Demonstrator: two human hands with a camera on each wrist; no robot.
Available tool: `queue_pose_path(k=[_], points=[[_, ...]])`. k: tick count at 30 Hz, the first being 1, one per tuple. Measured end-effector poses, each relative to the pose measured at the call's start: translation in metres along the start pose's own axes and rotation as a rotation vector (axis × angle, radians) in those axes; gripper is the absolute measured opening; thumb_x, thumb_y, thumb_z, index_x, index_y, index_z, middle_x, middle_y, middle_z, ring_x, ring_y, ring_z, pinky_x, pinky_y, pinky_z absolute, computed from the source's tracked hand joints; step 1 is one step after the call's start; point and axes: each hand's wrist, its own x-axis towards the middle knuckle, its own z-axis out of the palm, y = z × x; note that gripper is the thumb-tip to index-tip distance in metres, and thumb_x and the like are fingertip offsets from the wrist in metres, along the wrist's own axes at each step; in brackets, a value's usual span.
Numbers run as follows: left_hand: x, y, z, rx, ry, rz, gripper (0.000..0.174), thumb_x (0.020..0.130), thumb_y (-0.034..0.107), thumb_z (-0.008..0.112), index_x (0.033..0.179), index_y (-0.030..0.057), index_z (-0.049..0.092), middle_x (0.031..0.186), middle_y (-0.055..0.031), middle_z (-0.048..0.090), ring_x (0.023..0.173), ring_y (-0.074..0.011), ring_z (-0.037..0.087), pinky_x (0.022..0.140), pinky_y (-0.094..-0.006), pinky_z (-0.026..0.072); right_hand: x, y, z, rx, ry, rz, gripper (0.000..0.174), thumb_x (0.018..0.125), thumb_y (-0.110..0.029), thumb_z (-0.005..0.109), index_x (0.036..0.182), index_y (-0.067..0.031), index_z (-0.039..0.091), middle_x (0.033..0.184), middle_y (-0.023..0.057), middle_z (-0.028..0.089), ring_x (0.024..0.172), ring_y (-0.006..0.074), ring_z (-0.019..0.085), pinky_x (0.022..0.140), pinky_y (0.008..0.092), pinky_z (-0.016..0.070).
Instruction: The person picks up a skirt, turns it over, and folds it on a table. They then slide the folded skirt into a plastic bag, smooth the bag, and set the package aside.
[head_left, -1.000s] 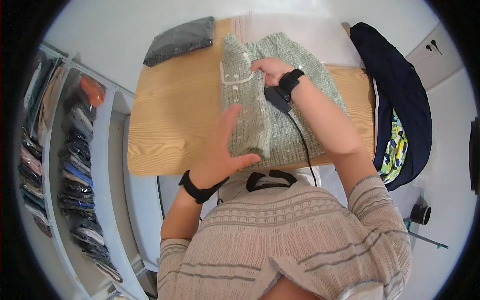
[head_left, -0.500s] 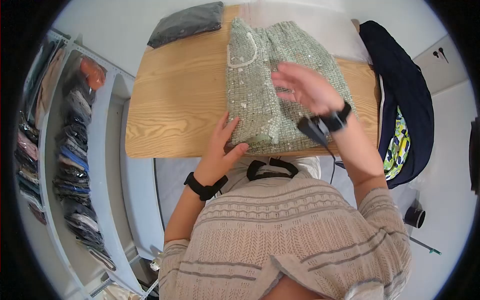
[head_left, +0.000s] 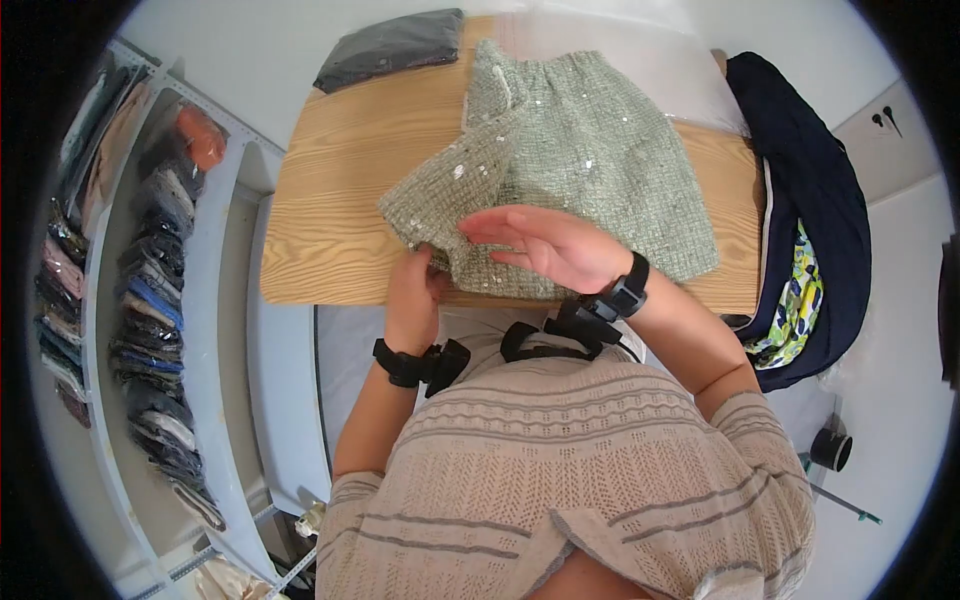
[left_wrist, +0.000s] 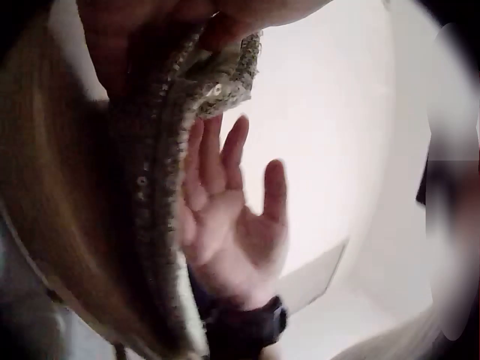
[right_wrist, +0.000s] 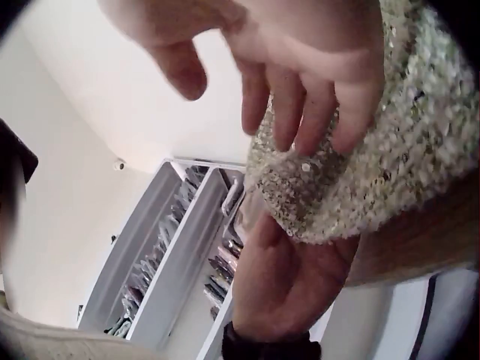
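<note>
A pale green tweed garment (head_left: 610,150) with sequins lies on the wooden table (head_left: 330,225). Its left part is a folded-over flap (head_left: 450,180), whose lower end is turned outward to the left. My left hand (head_left: 410,300) grips that end near the table's front edge; in the left wrist view the cloth edge (left_wrist: 176,135) runs under its fingers. Just to the right, my right hand (head_left: 560,245) is held over the garment with fingers extended, fingertips right at the flap. The right wrist view has those fingers (right_wrist: 319,105) against the sequined cloth, with nothing grasped.
A dark packed bag (head_left: 390,50) lies at the table's back left, and clear plastic sheets (head_left: 630,65) at the back right. Dark navy cloth (head_left: 810,200) hangs by the right edge. Shelves (head_left: 225,230) of bagged clothes stand on the left.
My left hand has taken hold of the flap's lower end and swung it out to the left. My right hand has left the garment's upper part and come down toward the front.
</note>
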Motion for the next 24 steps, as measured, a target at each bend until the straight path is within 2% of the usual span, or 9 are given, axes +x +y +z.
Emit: queue_pose_path(k=[2,3,6,8,13,15,18,20,24], points=[[0.002,-0.012,-0.011,-0.517,-0.002,-0.133,0.030,0.094,0.021,0.041,0.113,0.0010,0.052,0.112,-0.0071,0.057,0.102,-0.0210,0.053,0.087,-0.0317,0.0397,0.011,0.019,-0.021,0.093,0.088,0.003,0.044,0.097,-0.023,0.040,0.133,0.0004,0.041,0.135,0.0110,0.046,0.124,0.0173,0.041,0.102,0.0299,0.0313],[0.003,-0.017,-0.016,-0.515,0.006,-0.131,0.030,0.094,0.021,0.041,0.113,0.0010,0.052,0.112,-0.0071,0.057,0.102,-0.0210,0.053,0.087,-0.0317,0.0397,0.015,0.022,-0.023,0.184,0.186,0.004,0.042,0.096,-0.019,0.041,0.132,0.0008,0.042,0.132,0.0112,0.048,0.123,0.0173,0.042,0.102,0.0297,0.0310],[0.003,-0.023,-0.028,-0.674,-0.048,-0.184,0.032,0.093,0.022,0.041,0.118,0.0030,0.048,0.118,-0.0066,0.054,0.103,-0.0214,0.052,0.088,-0.0320,0.0391,0.021,0.024,-0.023,0.140,0.164,0.025,0.039,0.093,-0.014,0.044,0.129,0.0025,0.046,0.129,0.0121,0.051,0.120,0.0178,0.045,0.102,0.0302,0.0312],[-0.006,-0.016,-0.026,-0.806,-0.256,-0.048,0.036,0.091,0.022,0.044,0.122,0.0041,0.046,0.124,-0.0072,0.050,0.108,-0.0227,0.049,0.090,-0.0327,0.0387,0.020,0.023,-0.012,-0.009,0.149,0.049,0.039,0.093,-0.013,0.045,0.128,0.0025,0.046,0.130,0.0127,0.050,0.121,0.0186,0.044,0.103,0.0306,0.0311],[-0.009,-0.008,-0.006,-0.686,-0.147,-0.008,0.038,0.091,0.015,0.049,0.126,0.0038,0.042,0.128,-0.0077,0.047,0.115,-0.0218,0.046,0.094,-0.0361,0.0379,0.024,0.032,-0.005,-0.554,0.000,0.034,0.043,0.091,-0.015,0.050,0.131,-0.0012,0.044,0.136,0.0168,0.043,0.125,0.0256,0.040,0.105,0.0353,0.0290],[-0.006,-0.007,-0.001,-0.556,-0.047,-0.009,0.038,0.091,0.013,0.051,0.127,0.0029,0.042,0.127,-0.0079,0.047,0.116,-0.0214,0.046,0.095,-0.0368,0.0377,0.024,0.044,-0.002,-1.240,-0.077,-0.175,0.051,0.088,-0.021,0.056,0.135,-0.0064,0.042,0.142,0.0197,0.033,0.129,0.0329,0.034,0.107,0.0395,0.0253],[-0.001,-0.005,0.003,-0.373,0.018,-0.004,0.038,0.093,0.012,0.051,0.127,0.0006,0.041,0.126,-0.0091,0.048,0.114,-0.0206,0.047,0.096,-0.0366,0.0377,0.022,0.054,0.010,-1.486,-0.032,-0.239,0.058,0.082,-0.029,0.060,0.133,-0.0061,0.044,0.141,0.0242,0.032,0.128,0.0412,0.032,0.106,0.0439,0.0275],[0.004,-0.002,0.005,-0.477,0.115,-0.139,0.038,0.093,0.015,0.052,0.126,-0.0009,0.042,0.123,-0.0100,0.050,0.110,-0.0201,0.049,0.094,-0.0344,0.0394,0.024,0.049,0.013,-1.468,-0.046,-0.195,0.060,0.082,-0.030,0.060,0.134,-0.0056,0.042,0.142,0.0240,0.029,0.129,0.0408,0.030,0.106,0.0445,0.0264],[0.007,-0.004,0.004,-0.601,0.134,-0.140,0.039,0.093,0.017,0.052,0.126,-0.0013,0.043,0.122,-0.0107,0.050,0.108,-0.0190,0.049,0.092,-0.0333,0.0400,0.026,0.047,-0.004,-1.263,-0.127,-0.150,0.061,0.082,-0.030,0.059,0.134,-0.0041,0.040,0.142,0.0242,0.030,0.130,0.0400,0.029,0.108,0.0449,0.0241]])
